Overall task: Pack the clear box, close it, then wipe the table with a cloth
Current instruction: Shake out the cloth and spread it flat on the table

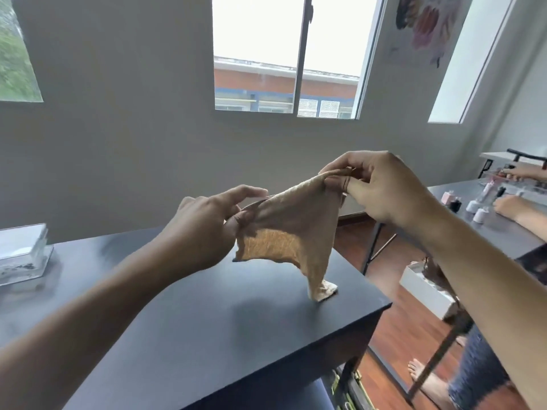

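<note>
From the head view, we hold the tan cloth [291, 229] up between both hands, above the dark tabletop [213, 329]. Our left hand [204, 229] pinches one corner between thumb and fingers, index finger stretched out, while our right hand [381, 187], higher and farther off, grips the opposite corner in a closed pinch. We judge this spread is meant to open the cloth out before wiping; its lowest corner trails down below the right hand and touches the tabletop. The clear box [22, 255] sits well off to the left of our left hand, lid apparently on. The surface looks matte, flat and bare around the cloth. Beyond, we see a grey wall, a window [296, 54], and another person's hands [515, 207] at a neighbouring table with small bottles [476, 210].
</note>
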